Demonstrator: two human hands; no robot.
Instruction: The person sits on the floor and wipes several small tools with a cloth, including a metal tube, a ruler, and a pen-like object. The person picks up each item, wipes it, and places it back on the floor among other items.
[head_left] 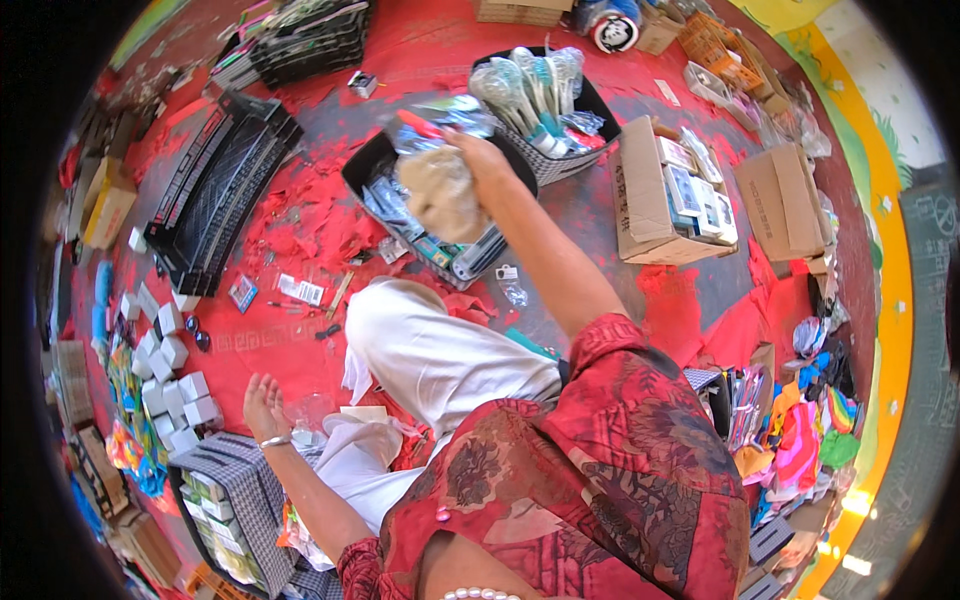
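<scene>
My right hand (472, 155) reaches forward over a dark fabric bin (360, 165). Its fingers are closed on a beige, fluffy-looking bundle (442, 195), with clear, partly red plastic packaging (425, 125) beside it. What exactly the bundle is cannot be made out. Flat plastic-wrapped packets (385, 200) fill the bin beneath. Off to the left, my left hand (266, 408) hangs with its fingers apart and nothing in it, a bracelet (276, 441) at the wrist. A patterned bin (262, 500) of wrapped packs stands below that hand.
Behind the bundle stands a bin of plastic-wrapped brush-like items (530, 85). An open cardboard box (640, 205) holds white boxes on the right. A black crate (215, 200) lies at left, above small white boxes (170, 350). Torn red sheeting (300, 220) covers the floor; colourful cloth (800, 420) is piled right.
</scene>
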